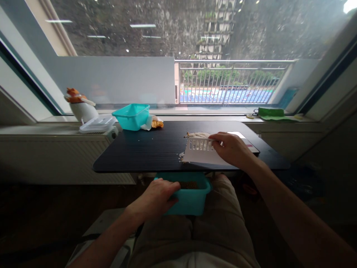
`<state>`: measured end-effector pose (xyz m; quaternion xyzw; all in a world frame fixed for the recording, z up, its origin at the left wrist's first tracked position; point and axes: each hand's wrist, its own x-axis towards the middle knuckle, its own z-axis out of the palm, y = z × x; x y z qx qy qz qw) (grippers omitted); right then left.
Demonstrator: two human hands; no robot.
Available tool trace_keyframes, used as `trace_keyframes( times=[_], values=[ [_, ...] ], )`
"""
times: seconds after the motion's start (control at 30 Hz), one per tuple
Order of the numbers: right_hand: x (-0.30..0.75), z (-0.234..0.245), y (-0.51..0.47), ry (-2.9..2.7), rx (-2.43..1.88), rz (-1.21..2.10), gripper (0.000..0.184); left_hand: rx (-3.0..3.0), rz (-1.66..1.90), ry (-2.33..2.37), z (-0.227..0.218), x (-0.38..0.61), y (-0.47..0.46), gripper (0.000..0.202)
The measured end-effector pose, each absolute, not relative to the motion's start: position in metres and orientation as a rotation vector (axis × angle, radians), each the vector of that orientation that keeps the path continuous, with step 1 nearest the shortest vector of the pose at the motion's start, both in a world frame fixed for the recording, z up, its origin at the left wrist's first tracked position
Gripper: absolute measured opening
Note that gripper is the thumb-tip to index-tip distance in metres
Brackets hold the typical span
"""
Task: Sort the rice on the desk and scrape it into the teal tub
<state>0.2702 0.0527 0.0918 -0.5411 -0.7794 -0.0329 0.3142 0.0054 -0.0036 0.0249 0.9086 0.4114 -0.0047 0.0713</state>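
My right hand (pixel 232 149) is closed on a white slotted plastic piece (pixel 201 150) that lies on the dark table (pixel 145 152). Pale crumbs (pixel 195 135) are heaped at its far edge and a few lie at its left corner. My left hand (pixel 157 197) grips the rim of a teal plastic basket (pixel 189 199) held on my lap just under the table's front edge. Something dark lies inside the basket.
A second teal basket (pixel 131 115) stands at the table's back left beside a crumpled wrapper (pixel 154 122). A clear lidded tray (pixel 96 124) and a white figurine (pixel 80 106) rest on the sill. A green object (pixel 272 113) lies far right.
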Motion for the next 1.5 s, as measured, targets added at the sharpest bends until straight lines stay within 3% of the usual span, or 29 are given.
trace_keyframes(
  times=[1.5],
  values=[
    [0.257,0.095,0.053,-2.063,-1.386,-0.088,0.032,2.738,-0.007,1.263,0.024,0.004,-0.001,0.007]
  ],
)
